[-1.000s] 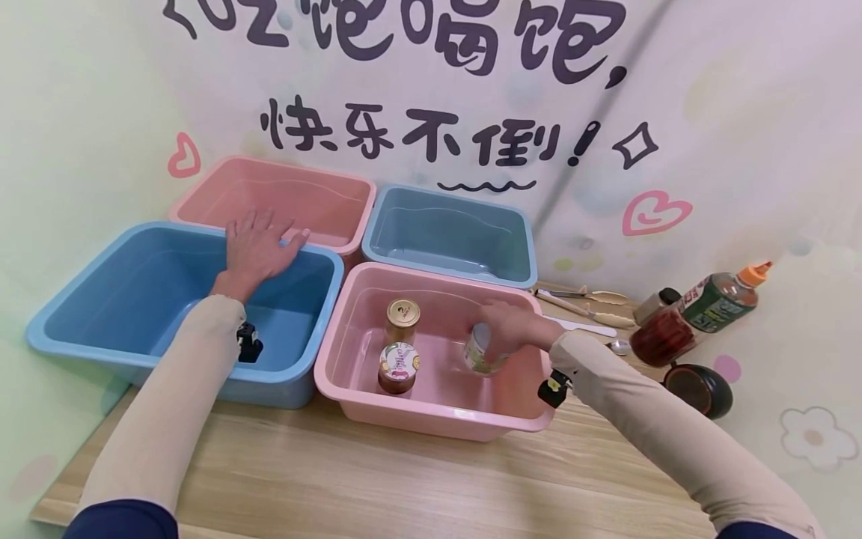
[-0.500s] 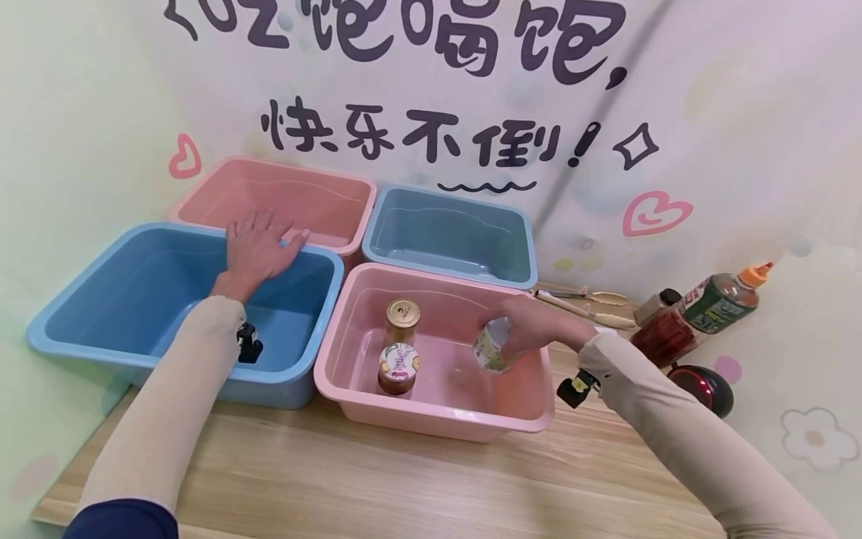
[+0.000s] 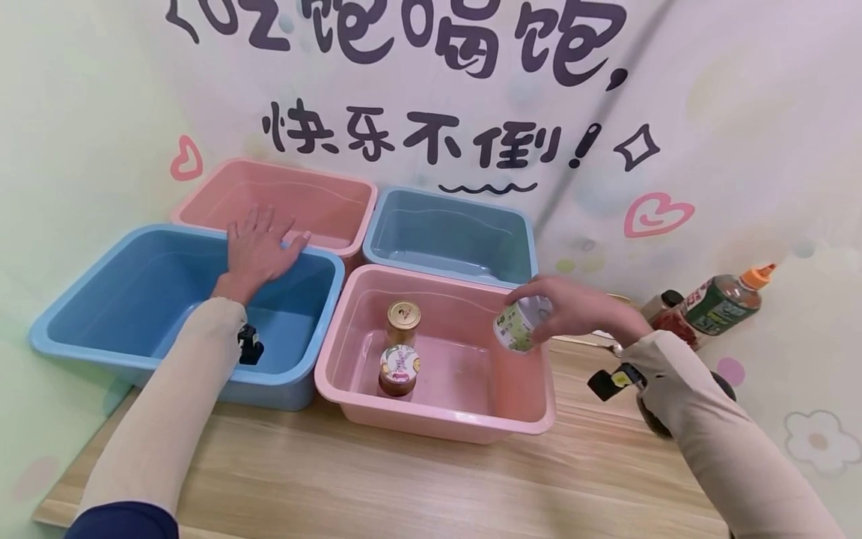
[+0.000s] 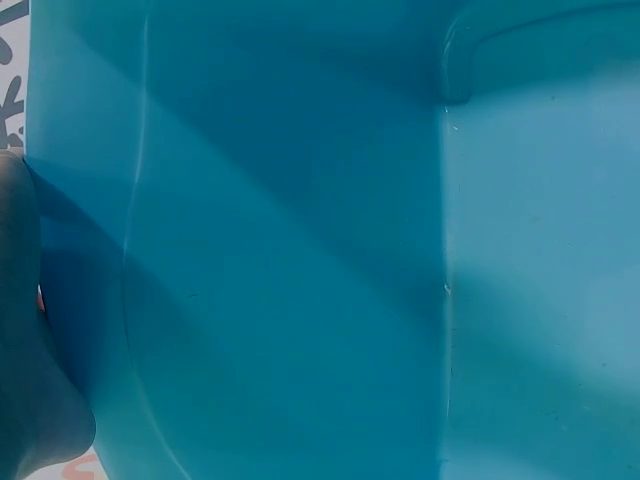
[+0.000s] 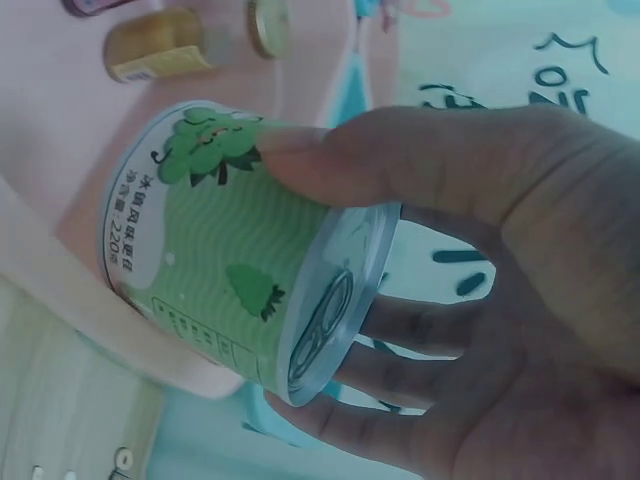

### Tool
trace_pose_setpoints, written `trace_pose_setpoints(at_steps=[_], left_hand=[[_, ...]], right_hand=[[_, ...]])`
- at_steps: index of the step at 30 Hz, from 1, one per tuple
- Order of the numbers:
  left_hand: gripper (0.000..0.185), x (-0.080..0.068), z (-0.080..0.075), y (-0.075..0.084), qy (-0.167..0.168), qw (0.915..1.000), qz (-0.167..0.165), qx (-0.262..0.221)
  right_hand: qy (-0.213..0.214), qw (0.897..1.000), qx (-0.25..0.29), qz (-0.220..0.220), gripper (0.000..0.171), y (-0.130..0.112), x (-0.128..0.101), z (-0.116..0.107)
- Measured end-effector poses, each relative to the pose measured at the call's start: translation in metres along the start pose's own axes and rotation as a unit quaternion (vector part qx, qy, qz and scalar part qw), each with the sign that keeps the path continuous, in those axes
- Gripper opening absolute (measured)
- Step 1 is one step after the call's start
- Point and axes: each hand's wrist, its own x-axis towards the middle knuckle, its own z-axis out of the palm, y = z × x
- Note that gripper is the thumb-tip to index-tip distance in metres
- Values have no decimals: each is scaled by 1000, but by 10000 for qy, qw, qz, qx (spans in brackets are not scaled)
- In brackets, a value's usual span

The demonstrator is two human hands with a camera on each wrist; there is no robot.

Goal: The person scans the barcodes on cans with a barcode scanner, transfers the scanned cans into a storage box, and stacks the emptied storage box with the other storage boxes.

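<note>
My right hand (image 3: 582,307) grips can (image 3: 517,326), lifted above pink bin's (image 3: 444,428) right rim | left hand (image 3: 259,243) flat, fingers relaxed, on blue bin (image 3: 81,340) | two jars (image 3: 399,368) left inside.

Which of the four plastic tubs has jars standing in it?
The near pink tub, front right of the four. Two lidded jars stand inside it; the near blue tub, far pink tub and far blue tub show nothing inside.
</note>
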Motion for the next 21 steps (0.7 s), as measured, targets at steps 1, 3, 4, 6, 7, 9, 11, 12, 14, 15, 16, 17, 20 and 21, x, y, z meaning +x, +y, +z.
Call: trace_pose_setpoints(at_steps=[1,3,4,6,7,9,11,12,14,15,16,17,20,21], left_hand=[[78,0,0,0,-3,10000,-1,6],[78,0,1,-1,-1,10000,-1,23],[78,0,1,-1,0,10000,-1,32],[77,0,1,-1,9,10000,7,42],[77,0,1,-1,9,10000,10,35],[78,0,2,-1,2,10000,17,29],[78,0,2,-1,-3,10000,22,17],[78,0,1,0,-13,10000,22,10],[78,1,1,0,-22,10000,6,17],[78,1,1,0,-20,10000,2,10],[78,1,1,0,-21,10000,-2,7],[78,1,1,0,-19,10000,-6,6],[78,1,1,-1,-29,10000,-14,-17],[78,1,1,-1,-36,10000,-13,-24]], right_hand=[[46,10000,55,0,58,0,-3,-2],[153,9997,183,-2,59,0,-8,-7],[200,9995,231,12,58,0,-11,-10],[313,9992,250,55,58,0,-16,-15],[359,9990,263,101,58,0,-19,-17],[420,9987,254,163,57,2,-24,-21],[484,9984,190,214,57,4,-28,-24],[517,9983,152,237,57,6,-31,-26],[588,9979,84,273,56,11,-36,-28],[613,9977,67,288,57,13,-38,-30],[648,9974,35,317,57,15,-41,-31],[678,9972,18,328,57,18,-43,-31],[711,9966,-32,412,57,27,-52,-33],[725,9964,-69,438,57,30,-54,-33]])
